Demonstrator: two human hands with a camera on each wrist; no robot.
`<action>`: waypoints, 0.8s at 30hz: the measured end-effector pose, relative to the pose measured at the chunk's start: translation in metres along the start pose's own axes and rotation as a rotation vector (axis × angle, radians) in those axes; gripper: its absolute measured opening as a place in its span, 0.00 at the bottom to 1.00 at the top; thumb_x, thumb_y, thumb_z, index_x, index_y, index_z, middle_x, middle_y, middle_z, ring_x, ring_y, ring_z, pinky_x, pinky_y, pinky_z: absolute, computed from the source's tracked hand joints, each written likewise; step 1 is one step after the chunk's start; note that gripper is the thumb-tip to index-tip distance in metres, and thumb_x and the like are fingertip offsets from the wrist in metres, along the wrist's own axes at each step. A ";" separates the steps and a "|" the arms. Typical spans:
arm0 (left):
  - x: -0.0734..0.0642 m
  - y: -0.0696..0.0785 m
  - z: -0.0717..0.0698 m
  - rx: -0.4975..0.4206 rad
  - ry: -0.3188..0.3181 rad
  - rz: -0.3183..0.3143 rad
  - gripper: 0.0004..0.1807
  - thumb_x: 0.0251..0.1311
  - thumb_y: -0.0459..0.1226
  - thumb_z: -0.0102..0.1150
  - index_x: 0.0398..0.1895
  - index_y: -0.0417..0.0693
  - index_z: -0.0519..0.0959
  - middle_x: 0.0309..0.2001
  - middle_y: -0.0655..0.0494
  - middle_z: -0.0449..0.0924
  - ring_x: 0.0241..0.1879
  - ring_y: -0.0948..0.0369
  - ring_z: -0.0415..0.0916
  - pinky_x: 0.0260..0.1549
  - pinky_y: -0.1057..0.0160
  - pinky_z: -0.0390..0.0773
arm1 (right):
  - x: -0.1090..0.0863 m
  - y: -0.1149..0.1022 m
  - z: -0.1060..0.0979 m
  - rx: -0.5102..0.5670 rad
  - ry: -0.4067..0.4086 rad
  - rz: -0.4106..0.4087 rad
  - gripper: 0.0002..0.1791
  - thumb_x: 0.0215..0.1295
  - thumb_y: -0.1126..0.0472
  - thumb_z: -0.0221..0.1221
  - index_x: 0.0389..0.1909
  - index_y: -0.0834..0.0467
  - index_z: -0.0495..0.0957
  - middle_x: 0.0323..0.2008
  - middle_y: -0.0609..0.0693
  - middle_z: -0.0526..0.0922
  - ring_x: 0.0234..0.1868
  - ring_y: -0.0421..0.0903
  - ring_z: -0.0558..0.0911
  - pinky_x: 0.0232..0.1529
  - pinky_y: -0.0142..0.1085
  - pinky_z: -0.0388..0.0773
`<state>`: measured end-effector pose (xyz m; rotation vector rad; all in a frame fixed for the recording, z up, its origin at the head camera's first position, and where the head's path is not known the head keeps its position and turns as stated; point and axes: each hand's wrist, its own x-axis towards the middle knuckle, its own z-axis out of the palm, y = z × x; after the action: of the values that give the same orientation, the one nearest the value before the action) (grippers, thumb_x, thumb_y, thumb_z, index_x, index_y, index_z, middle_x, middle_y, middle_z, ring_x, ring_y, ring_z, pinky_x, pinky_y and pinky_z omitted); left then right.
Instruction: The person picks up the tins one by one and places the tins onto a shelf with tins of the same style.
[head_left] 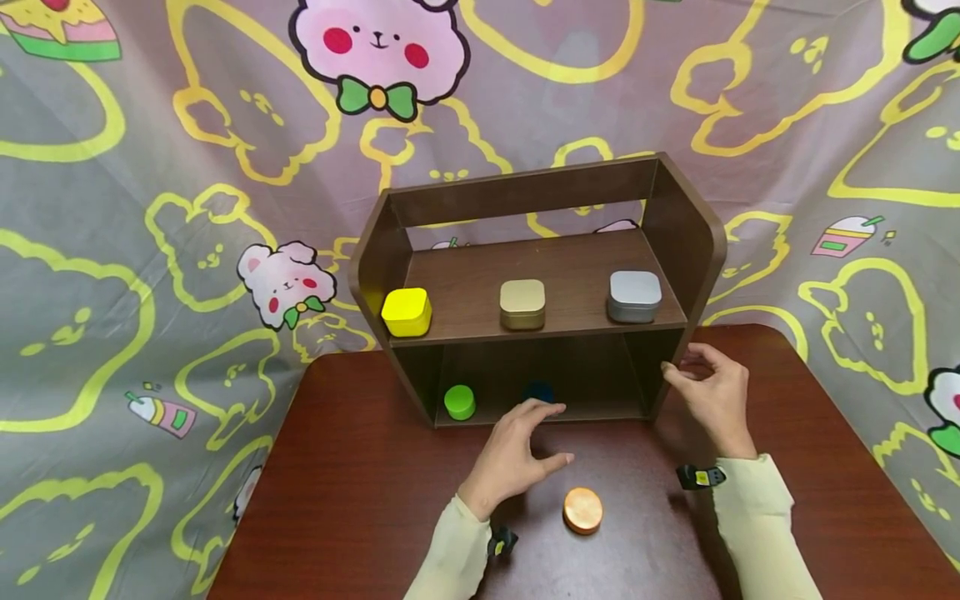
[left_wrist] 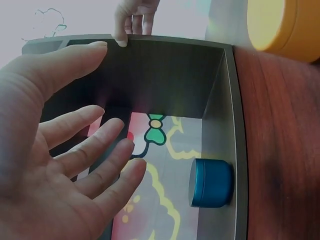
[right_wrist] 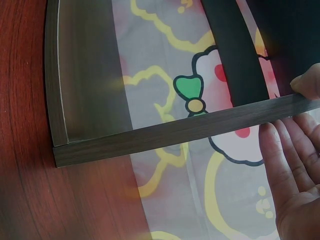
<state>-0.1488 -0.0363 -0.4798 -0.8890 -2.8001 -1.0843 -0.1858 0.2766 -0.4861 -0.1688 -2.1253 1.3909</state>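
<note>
- Orange tin (head_left: 583, 510): on the worktop (head_left: 337, 500), near and right of the left hand (head_left: 510, 457), the closer one.
- Left fingers spread, holding nothing.
- Right hand (head_left: 714, 392) pinches the shelf's right wall (head_left: 684, 233).

On my remote feed I see a reddish-brown wooden table (head_left: 337, 467) carrying a dark-brown wooden two-tier shelf (head_left: 686, 221) and a round orange tin (head_left: 582, 511). The upper board (head_left: 573, 279) holds a square yellow box (head_left: 407, 313), square gold tin (head_left: 522, 305) and square silver tin (head_left: 635, 297); the lower board (head_left: 607, 408), a round green container (head_left: 460, 402) and cylindrical blue metal tin (left_wrist: 212, 183).
</note>
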 end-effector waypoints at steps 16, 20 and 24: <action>-0.015 -0.005 0.019 0.000 -0.056 0.075 0.35 0.56 0.48 0.78 0.67 0.56 0.78 0.58 0.61 0.83 0.57 0.65 0.80 0.59 0.60 0.79 | -0.001 0.000 -0.001 -0.004 -0.012 0.017 0.15 0.53 0.69 0.74 0.42 0.68 0.85 0.27 0.23 0.78 0.28 0.21 0.80 0.32 0.14 0.77; -0.018 -0.004 0.025 0.006 -0.076 0.103 0.34 0.55 0.49 0.78 0.66 0.54 0.79 0.56 0.60 0.84 0.55 0.64 0.81 0.56 0.65 0.79 | 0.000 0.000 -0.001 0.003 -0.012 0.012 0.15 0.53 0.69 0.74 0.42 0.68 0.85 0.27 0.24 0.79 0.28 0.21 0.80 0.32 0.14 0.77; -0.021 -0.002 0.031 0.011 -0.110 0.120 0.33 0.57 0.49 0.77 0.66 0.51 0.79 0.56 0.57 0.85 0.55 0.60 0.83 0.56 0.66 0.79 | 0.000 0.000 -0.001 0.005 -0.014 0.011 0.15 0.53 0.70 0.74 0.42 0.68 0.85 0.27 0.24 0.78 0.28 0.21 0.80 0.32 0.14 0.77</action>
<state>-0.1261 -0.0288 -0.5091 -1.1324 -2.7924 -1.0335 -0.1849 0.2774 -0.4860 -0.1697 -2.1348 1.4071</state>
